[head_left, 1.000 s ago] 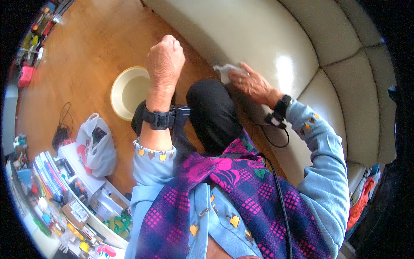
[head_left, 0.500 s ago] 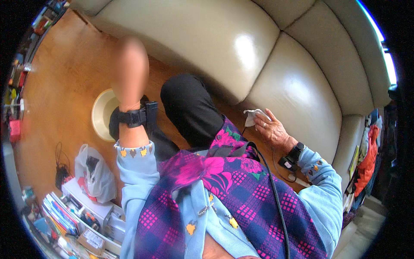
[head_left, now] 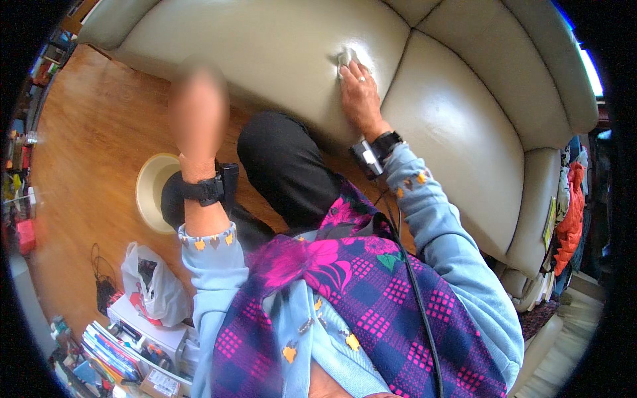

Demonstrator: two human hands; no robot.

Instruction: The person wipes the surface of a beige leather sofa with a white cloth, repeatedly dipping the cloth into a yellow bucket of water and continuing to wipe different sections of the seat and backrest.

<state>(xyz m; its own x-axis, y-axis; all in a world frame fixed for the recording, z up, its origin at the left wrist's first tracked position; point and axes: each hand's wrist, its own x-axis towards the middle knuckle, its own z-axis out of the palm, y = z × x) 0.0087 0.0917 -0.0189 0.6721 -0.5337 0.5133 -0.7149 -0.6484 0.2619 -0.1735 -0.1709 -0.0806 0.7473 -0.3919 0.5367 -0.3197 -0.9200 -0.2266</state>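
Observation:
My right hand (head_left: 361, 99) presses a crumpled white cloth (head_left: 346, 58) onto the left seat cushion of the beige sofa (head_left: 265, 53), close to the seam between the two cushions. Its fingers are closed over the cloth, which shows past the fingertips. My left hand (head_left: 198, 116) hangs over the wooden floor in front of the sofa, above my knee; its fingers are smeared, so their pose is hidden. Just left of that wrist, a cream basin (head_left: 140, 192) stands on the floor, partly covered by my leg. Both wrists wear black straps with small devices.
A white plastic bag (head_left: 162, 292) sits at the lower left, by drawers and a row of upright papers (head_left: 109, 351). A black cable (head_left: 424, 318) runs down over my patterned apron. Beyond the sofa's right arm hang clothes, one an orange garment (head_left: 572, 215).
My right hand has moved forward and left with the cloth, from the front edge of the right cushion onto the left cushion. My left hand stays nearly in place.

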